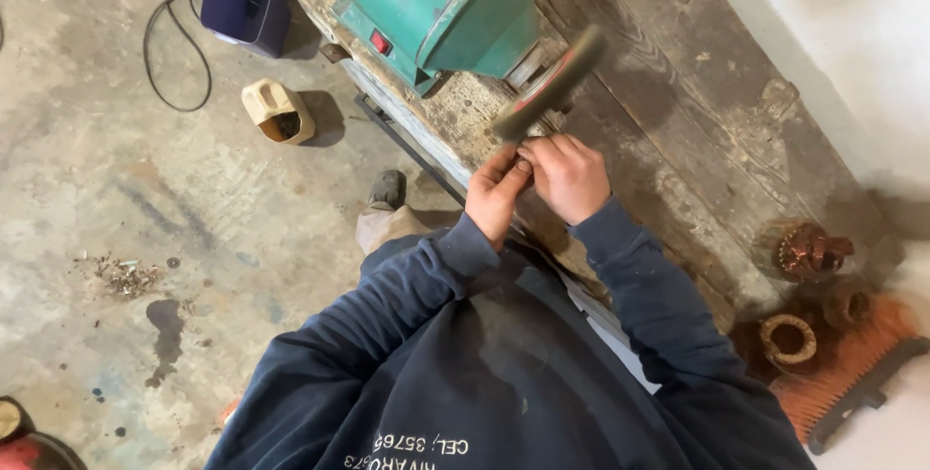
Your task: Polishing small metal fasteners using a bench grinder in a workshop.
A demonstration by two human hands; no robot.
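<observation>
On the floor, a cut tan jug (279, 111) held dark bits, beside a blue bin (247, 3). My left hand (496, 195) and right hand (567, 177) pinched a tiny part (524, 152) under the grinder wheel (550, 84), fingers tight together.

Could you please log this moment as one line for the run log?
left hand: pinching small part, unclear | right hand: pinching same part | part at grinding wheel edge | green bench grinder on wooden bench

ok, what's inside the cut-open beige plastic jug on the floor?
The cut-open beige plastic jug lies on the concrete floor, opening toward the camera. Inside is a dark heap, seemingly small metal scraps; the pieces are too small to identify. Anything deeper is hidden by the jug's walls and shadow.
</observation>
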